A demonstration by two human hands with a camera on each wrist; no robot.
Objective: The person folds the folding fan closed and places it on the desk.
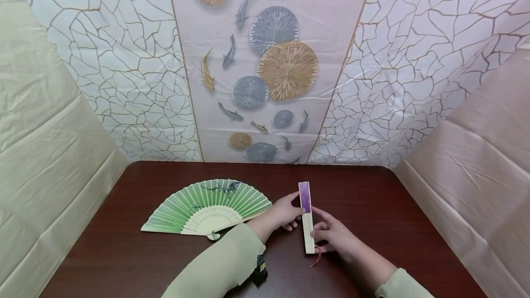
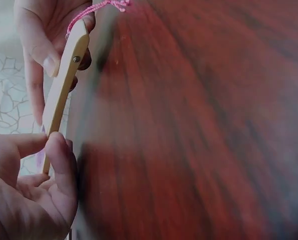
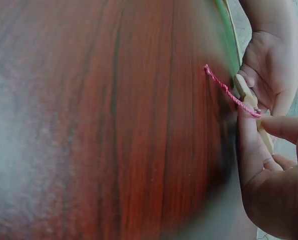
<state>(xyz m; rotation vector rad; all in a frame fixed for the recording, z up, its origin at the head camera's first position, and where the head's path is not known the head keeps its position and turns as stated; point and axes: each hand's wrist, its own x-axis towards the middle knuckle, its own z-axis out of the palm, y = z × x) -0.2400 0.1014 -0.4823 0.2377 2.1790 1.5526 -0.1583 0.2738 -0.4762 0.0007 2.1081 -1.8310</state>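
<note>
Between the two hands is a folded hand fan (image 1: 307,224), purple at its far end, with pale wooden ribs and a pink cord (image 1: 316,258) looped at the near end. My left hand (image 1: 285,210) pinches its purple part from the left, thumb and fingers on either side, as the left wrist view also shows. On the right side, my right hand (image 1: 334,234) grips the ribbed end near the cord between thumb and fingers. In the left wrist view the rivet (image 2: 76,59) shows at the fan's end.
A spread green fan (image 1: 232,199) with a dark painted pattern lies on the brown table (image 1: 124,266), left of the left forearm. A patterned cloth wall (image 1: 265,82) stands behind the table, and beige cloth sides (image 1: 476,174) flank it.
</note>
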